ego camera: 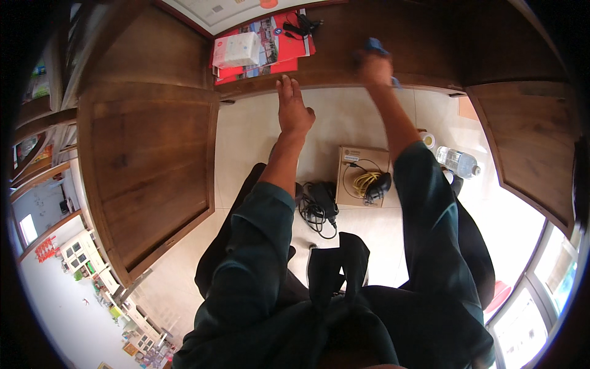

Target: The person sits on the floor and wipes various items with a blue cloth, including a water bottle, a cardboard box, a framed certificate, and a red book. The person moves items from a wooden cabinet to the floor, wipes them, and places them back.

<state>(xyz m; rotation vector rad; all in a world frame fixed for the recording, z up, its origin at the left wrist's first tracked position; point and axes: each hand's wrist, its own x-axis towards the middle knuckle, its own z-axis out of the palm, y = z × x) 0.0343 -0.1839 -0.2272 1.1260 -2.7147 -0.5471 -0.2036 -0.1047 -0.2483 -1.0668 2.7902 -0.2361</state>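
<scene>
My right hand (377, 69), slightly blurred, grips a blue cloth (375, 44) against the brown wooden cabinet shelf (334, 60). A bit of blue also shows below that wrist. Over the shelf's front edge, my left hand (295, 108) has its fingers stretched out and nothing in it; whether the fingertips touch the wood is hard to tell. Just beyond and left of them lie red printed booklets (290, 39). A white tissue pack (236, 49) sits on top of the booklets, and a black cable (302, 25) lies at their right end.
Cabinet doors stand open at left (152, 180) and right (534, 138). On the tiled floor below are a black power adapter with cord (322, 198), a cardboard box (362, 154) bearing a yellow cable (364, 182), and a clear plastic bottle (456, 161). A framed board (221, 11) leans behind the booklets.
</scene>
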